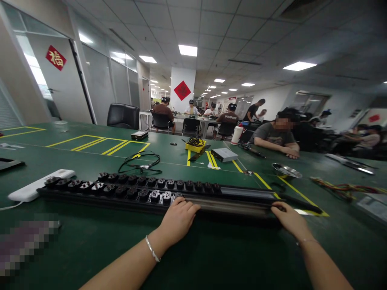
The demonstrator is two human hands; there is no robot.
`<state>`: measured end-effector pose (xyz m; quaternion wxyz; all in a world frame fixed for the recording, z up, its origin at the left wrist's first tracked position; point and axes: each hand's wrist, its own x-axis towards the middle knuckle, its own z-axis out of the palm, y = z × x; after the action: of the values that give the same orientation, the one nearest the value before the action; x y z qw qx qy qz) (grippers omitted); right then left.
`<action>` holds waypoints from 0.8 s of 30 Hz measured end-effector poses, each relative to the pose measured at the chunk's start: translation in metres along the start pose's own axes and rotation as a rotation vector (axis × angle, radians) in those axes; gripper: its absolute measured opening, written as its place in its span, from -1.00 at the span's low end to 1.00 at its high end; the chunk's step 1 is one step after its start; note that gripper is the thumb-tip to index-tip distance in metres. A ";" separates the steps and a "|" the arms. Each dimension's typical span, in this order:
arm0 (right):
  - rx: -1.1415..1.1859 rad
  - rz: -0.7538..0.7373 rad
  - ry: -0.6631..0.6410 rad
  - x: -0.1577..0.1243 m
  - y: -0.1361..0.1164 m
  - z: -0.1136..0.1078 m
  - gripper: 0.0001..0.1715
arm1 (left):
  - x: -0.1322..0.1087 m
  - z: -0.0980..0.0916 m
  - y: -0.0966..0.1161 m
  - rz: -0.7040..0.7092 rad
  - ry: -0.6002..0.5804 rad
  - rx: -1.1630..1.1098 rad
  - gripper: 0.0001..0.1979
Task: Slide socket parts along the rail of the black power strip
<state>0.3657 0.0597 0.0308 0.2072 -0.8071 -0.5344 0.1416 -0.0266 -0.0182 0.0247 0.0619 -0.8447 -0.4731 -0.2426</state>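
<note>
Two long black socket strips lie side by side on the green table, each with a row of black socket modules on its left part and a bare channel on its right. The near socket strip is under both my hands. My left hand curls over its middle, beside the last modules, a few of which look whitish. My right hand grips its right end between thumb and fingers; the fingertips are partly hidden. Just behind lies the far socket strip, touching or almost touching the near one.
A white power strip lies left, and a black cable behind the strips. Farther back are a yellow tray, a grey box and a metal bowl. Coloured wires lie right. A person leans on the table opposite.
</note>
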 end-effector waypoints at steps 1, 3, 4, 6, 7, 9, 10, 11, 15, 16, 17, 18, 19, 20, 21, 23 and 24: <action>0.004 0.016 0.013 0.001 0.000 0.000 -0.50 | 0.000 0.000 0.000 -0.003 0.007 0.002 -0.74; 0.009 0.046 0.042 0.003 0.002 0.000 -0.50 | 0.000 0.001 -0.001 -0.006 0.015 0.001 -0.74; 0.010 0.052 0.041 0.004 0.003 0.000 -0.49 | 0.000 0.001 -0.001 -0.007 0.017 -0.002 -0.74; 0.014 0.064 0.031 0.005 0.004 -0.002 -0.48 | 0.000 0.002 0.000 -0.008 0.016 -0.008 -0.74; 0.017 0.073 0.024 0.005 0.005 -0.003 -0.48 | 0.000 0.002 0.000 -0.009 0.016 -0.009 -0.74; 0.028 0.092 0.013 0.006 0.007 -0.005 -0.50 | 0.000 0.002 0.000 -0.014 0.016 -0.007 -0.75; 0.033 0.093 0.002 0.006 0.008 -0.005 -0.51 | 0.000 0.002 0.000 -0.017 0.016 -0.004 -0.75; 0.029 0.097 0.003 0.006 0.009 -0.006 -0.52 | 0.000 0.001 0.001 -0.021 0.017 -0.002 -0.75; 0.022 0.099 -0.003 0.005 0.007 -0.005 -0.51 | 0.000 0.001 0.001 -0.019 0.014 -0.003 -0.75; 0.022 0.094 -0.001 0.005 0.006 -0.005 -0.51 | -0.001 0.001 0.000 -0.019 0.015 -0.008 -0.74; 0.017 0.086 0.005 0.005 0.006 -0.006 -0.51 | -0.001 0.001 0.000 -0.018 0.015 -0.015 -0.74; 0.012 0.082 0.019 0.005 0.007 -0.007 -0.51 | -0.001 0.001 0.000 -0.018 0.017 -0.023 -0.73; 0.005 0.083 0.037 0.005 0.011 -0.009 -0.52 | -0.001 0.001 0.000 -0.018 0.018 -0.031 -0.72; -0.002 0.092 0.058 0.006 0.017 -0.011 -0.52 | -0.001 0.001 0.000 -0.018 0.022 -0.037 -0.72; 0.000 0.122 0.081 0.007 0.025 -0.015 -0.51 | -0.001 0.001 -0.001 -0.020 0.023 -0.042 -0.72; -0.030 0.185 0.100 0.011 0.049 -0.022 -0.50 | -0.001 0.001 -0.001 -0.021 0.018 -0.049 -0.72; -0.051 0.183 0.135 0.014 0.063 -0.025 -0.49 | -0.001 0.001 -0.001 -0.019 0.015 -0.051 -0.72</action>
<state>0.4329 0.0467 0.0219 0.2083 -0.8653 -0.4466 0.0916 -0.0275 -0.0184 0.0229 0.0416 -0.8396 -0.4743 -0.2615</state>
